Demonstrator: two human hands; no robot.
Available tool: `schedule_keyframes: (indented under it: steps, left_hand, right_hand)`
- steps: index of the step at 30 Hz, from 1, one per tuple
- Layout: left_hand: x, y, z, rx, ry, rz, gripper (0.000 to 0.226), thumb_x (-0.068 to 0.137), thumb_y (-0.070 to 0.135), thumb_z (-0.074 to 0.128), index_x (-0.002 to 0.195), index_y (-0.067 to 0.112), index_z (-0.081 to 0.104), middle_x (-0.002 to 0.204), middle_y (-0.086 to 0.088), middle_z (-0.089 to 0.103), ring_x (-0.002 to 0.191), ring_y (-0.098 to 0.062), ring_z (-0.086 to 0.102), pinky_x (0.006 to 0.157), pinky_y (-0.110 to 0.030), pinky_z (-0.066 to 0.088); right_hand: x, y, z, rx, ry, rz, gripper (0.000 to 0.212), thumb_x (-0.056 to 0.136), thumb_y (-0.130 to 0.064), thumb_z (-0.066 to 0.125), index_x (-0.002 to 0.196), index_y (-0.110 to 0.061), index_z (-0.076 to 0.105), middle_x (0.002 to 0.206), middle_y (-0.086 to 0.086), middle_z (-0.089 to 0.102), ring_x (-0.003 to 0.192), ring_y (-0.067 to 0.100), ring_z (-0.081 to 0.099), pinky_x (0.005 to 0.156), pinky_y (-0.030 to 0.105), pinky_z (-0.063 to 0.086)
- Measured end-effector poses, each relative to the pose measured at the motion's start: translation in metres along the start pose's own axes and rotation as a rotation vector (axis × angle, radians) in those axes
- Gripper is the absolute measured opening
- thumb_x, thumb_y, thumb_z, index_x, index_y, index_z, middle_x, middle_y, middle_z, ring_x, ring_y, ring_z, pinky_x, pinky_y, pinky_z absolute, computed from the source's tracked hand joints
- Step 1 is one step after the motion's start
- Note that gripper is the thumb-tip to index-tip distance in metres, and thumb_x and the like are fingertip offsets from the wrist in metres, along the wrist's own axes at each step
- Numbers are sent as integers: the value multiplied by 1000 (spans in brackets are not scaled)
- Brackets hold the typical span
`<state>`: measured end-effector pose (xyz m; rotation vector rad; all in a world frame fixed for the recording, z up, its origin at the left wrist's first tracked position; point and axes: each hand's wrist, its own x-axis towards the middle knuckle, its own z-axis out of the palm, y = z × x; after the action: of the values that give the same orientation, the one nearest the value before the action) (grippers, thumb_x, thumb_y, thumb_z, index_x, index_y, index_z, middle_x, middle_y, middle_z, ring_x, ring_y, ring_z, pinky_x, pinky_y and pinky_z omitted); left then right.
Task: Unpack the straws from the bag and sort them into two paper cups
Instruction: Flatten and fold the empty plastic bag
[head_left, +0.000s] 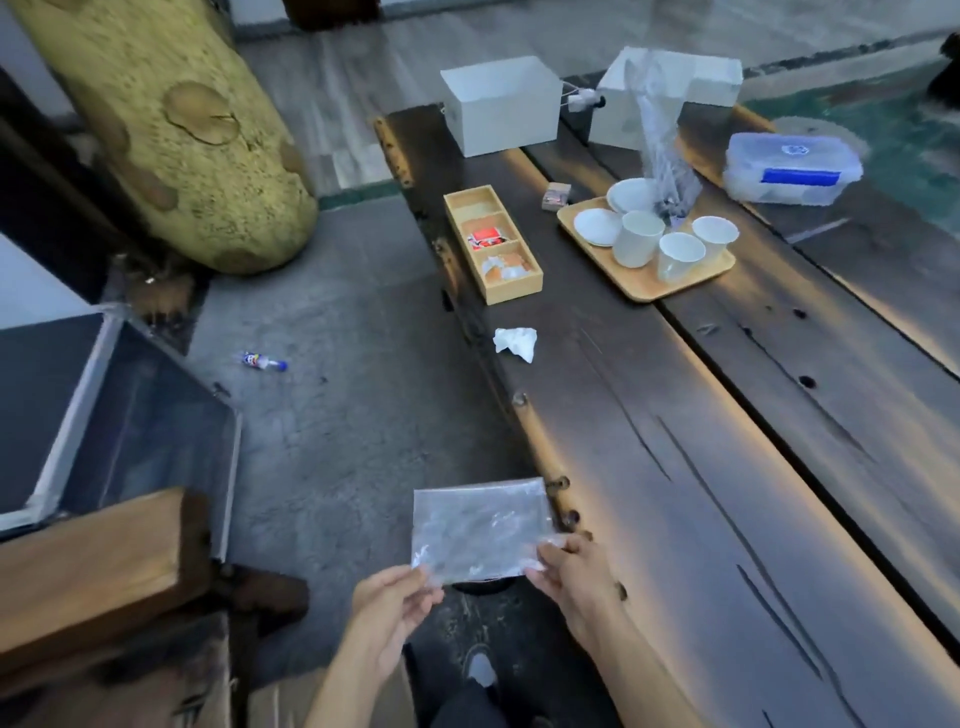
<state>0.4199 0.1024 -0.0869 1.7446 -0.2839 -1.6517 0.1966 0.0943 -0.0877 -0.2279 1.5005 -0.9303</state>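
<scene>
A flat clear plastic bag (480, 527) hangs in the air just left of the dark wooden table's near edge. My left hand (392, 608) pinches its lower left corner and my right hand (571, 569) pinches its lower right corner. I cannot make out any straws inside it. Far up the table a wooden tray (649, 288) carries three white paper cups (678, 255), one of them (636, 236) beside small white plates, another (714, 235) at the right. A tall clear bag (662, 156) with dark contents stands at the tray's back.
A wooden compartment box (491, 244) with sachets lies left of the tray, and a crumpled tissue (515, 343) nearer me. Two white boxes (501, 106) and a lidded plastic container (792, 166) sit at the far end. A bench (93, 566) stands at my left.
</scene>
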Motion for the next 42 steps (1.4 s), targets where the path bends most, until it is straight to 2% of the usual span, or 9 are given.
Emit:
schedule_keyframes:
  steps: [7,13,19,23,27,33,37,39,42]
  left_hand:
    - [88,-45,-17,-6,133,-76,11,83,-2,70,87,-11,66,59,-15,69,42,-14,61,38,-18,47]
    - [177,-89,-18,16,186,-73,2,86,-7,62,85,-9,62,48,-12,65,34,-12,58,34,-16,44]
    - [273,-123,-20,164,258,-16,18,88,3,63,70,5,64,49,-2,64,36,-8,50,35,-16,33]
    - [326,-149,-24,202,265,-44,25,86,2,63,62,8,61,45,-2,62,35,-11,46,40,-16,29]
    - [359,-167,-27,245,278,-52,27,82,1,64,56,9,63,58,-13,66,39,-16,43,39,-16,25]
    - [399,-177,-22,234,261,-18,16,85,-1,67,71,1,59,59,-13,61,25,-4,42,28,-12,28]
    - [406,-182,-23,199,208,-19,24,76,20,78,59,8,66,66,-17,65,55,-20,56,56,-26,45]
    - [403,-183,-23,214,227,-1,23,82,16,75,61,8,68,67,-18,65,64,-22,57,63,-30,45]
    - [384,-170,-18,273,247,91,12,89,9,67,93,-2,70,78,-10,64,68,-20,56,61,-20,45]
  right_hand:
    - [85,61,26,25,101,121,8,90,8,55,95,7,62,98,23,68,83,26,68,63,28,57]
    - [167,117,38,92,138,167,13,88,13,54,80,4,60,87,22,66,73,25,64,65,29,53]
    - [253,174,43,143,165,219,14,91,14,49,98,9,61,82,21,65,70,27,64,43,19,55]
    - [291,199,42,175,176,241,16,85,19,54,77,6,59,71,20,64,63,26,61,41,19,54]
    - [323,219,44,175,206,245,24,87,19,49,73,2,57,48,11,66,38,15,64,39,20,54]
    - [356,233,48,132,166,222,17,88,18,48,81,7,60,68,18,63,57,24,63,40,22,54]
    - [364,237,41,134,144,222,10,96,6,48,90,3,56,84,22,63,71,29,65,44,24,57]
    - [362,235,37,108,139,216,9,95,5,48,97,4,57,86,22,63,73,29,64,51,29,59]
    - [351,224,39,21,123,173,9,95,3,50,96,-3,58,88,18,63,74,26,63,64,32,55]
